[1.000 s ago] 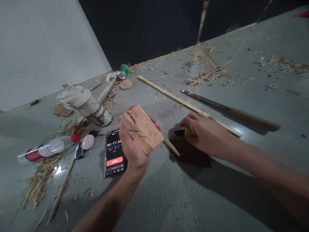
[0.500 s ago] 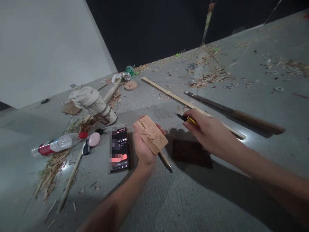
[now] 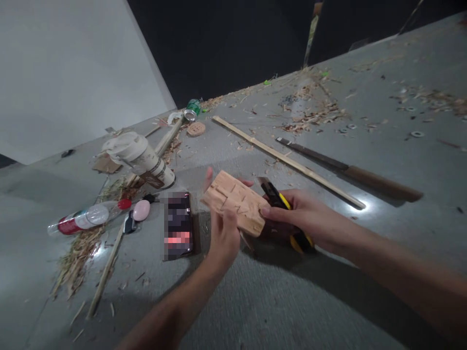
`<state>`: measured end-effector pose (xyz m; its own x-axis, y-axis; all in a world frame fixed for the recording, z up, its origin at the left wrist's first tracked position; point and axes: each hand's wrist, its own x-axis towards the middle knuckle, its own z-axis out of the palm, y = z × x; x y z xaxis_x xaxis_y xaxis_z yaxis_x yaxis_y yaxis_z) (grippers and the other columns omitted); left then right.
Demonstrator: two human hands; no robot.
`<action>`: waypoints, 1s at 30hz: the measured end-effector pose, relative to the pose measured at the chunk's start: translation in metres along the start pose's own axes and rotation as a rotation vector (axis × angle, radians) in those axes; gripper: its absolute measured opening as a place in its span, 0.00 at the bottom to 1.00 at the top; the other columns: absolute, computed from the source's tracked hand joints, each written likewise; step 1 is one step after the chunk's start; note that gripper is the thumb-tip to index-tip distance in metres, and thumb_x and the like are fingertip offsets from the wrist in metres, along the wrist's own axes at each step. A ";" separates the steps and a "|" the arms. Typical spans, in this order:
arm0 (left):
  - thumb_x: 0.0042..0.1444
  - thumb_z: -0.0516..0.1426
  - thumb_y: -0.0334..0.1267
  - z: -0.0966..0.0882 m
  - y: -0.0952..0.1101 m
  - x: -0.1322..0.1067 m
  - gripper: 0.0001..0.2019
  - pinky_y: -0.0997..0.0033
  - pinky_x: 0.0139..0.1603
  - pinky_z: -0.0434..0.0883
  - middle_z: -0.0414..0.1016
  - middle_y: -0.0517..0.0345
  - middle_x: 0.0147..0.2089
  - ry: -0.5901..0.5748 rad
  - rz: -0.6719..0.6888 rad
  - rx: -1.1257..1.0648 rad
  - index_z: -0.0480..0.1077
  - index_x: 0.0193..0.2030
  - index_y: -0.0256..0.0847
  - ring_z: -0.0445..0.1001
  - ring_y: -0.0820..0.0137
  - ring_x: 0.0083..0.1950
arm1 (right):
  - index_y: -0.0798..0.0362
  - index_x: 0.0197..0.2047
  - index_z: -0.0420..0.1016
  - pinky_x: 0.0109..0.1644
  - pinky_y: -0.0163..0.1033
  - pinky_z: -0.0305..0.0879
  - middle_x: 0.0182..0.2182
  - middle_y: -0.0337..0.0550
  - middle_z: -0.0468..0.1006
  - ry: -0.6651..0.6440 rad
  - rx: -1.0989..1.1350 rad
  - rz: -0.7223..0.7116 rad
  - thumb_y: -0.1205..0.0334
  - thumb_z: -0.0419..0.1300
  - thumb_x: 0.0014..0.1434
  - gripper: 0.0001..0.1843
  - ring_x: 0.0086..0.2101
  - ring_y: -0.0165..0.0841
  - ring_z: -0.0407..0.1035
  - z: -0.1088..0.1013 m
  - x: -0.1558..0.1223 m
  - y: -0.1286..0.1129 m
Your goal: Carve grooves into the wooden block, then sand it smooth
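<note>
While left hand (image 3: 223,236) curls loosely, it holds wood (image 3: 239,201).

On the table (image 3: 233,311), the phone (image 3: 178,223) lies left of the left hand (image 3: 225,238), with the bottle (image 3: 83,218) farther left and the tumbler (image 3: 140,158) behind the phone. The block (image 3: 239,201) is in the left hand; the cutter (image 3: 274,193) is in the right hand (image 3: 306,209), just right of the block. Behind both hands runs the strip (image 3: 277,155); the handled tool (image 3: 379,182) lies right of it. The can (image 3: 192,110) sits beyond the disc (image 3: 196,129), at the back.
</note>
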<state>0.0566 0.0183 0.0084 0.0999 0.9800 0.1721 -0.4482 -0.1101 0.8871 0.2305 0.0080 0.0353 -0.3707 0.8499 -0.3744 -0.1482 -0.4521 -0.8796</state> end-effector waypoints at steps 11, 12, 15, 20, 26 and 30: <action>0.53 0.66 0.28 -0.015 0.010 0.004 0.36 0.51 0.66 0.72 0.82 0.57 0.51 -0.163 -0.254 0.057 0.66 0.68 0.55 0.78 0.59 0.60 | 0.48 0.38 0.74 0.28 0.38 0.59 0.28 0.38 0.72 0.063 -0.258 -0.105 0.42 0.68 0.58 0.19 0.27 0.32 0.65 0.001 0.000 -0.004; 0.52 0.66 0.28 -0.015 0.011 0.005 0.36 0.49 0.66 0.72 0.82 0.57 0.50 -0.147 -0.247 0.059 0.66 0.68 0.54 0.79 0.58 0.59 | 0.48 0.38 0.73 0.29 0.39 0.60 0.28 0.38 0.73 0.088 -0.343 -0.143 0.41 0.66 0.60 0.18 0.27 0.33 0.66 0.001 0.000 -0.006; 0.53 0.65 0.29 -0.016 0.012 0.007 0.35 0.48 0.63 0.74 0.82 0.54 0.51 -0.112 -0.185 0.067 0.65 0.68 0.53 0.80 0.56 0.57 | 0.49 0.38 0.72 0.30 0.40 0.59 0.25 0.38 0.73 0.187 -0.679 -0.285 0.42 0.59 0.66 0.19 0.26 0.33 0.66 -0.001 -0.003 -0.013; 0.55 0.66 0.31 -0.018 0.018 0.008 0.35 0.60 0.42 0.83 0.80 0.51 0.55 -0.061 -0.153 0.082 0.63 0.67 0.54 0.81 0.55 0.55 | 0.51 0.41 0.71 0.33 0.42 0.53 0.28 0.40 0.75 0.205 -1.171 -0.526 0.46 0.48 0.74 0.20 0.28 0.34 0.67 -0.008 -0.009 -0.015; 0.57 0.66 0.33 -0.012 0.023 0.006 0.37 0.64 0.32 0.85 0.78 0.49 0.56 -0.058 -0.205 0.028 0.57 0.70 0.58 0.79 0.49 0.61 | 0.51 0.44 0.70 0.37 0.43 0.53 0.35 0.43 0.77 0.220 -1.387 -0.595 0.52 0.45 0.75 0.17 0.33 0.36 0.70 -0.008 -0.010 -0.010; 0.57 0.66 0.32 -0.011 0.021 0.006 0.34 0.65 0.37 0.85 0.79 0.52 0.54 -0.065 -0.164 0.042 0.60 0.68 0.55 0.79 0.52 0.62 | 0.51 0.45 0.72 0.37 0.43 0.52 0.36 0.43 0.78 0.218 -1.423 -0.627 0.53 0.46 0.75 0.17 0.34 0.37 0.71 -0.006 -0.010 -0.009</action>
<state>0.0383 0.0239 0.0236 0.2267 0.9727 0.0501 -0.3839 0.0420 0.9224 0.2412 0.0056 0.0451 -0.4314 0.8750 0.2197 0.7772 0.4841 -0.4020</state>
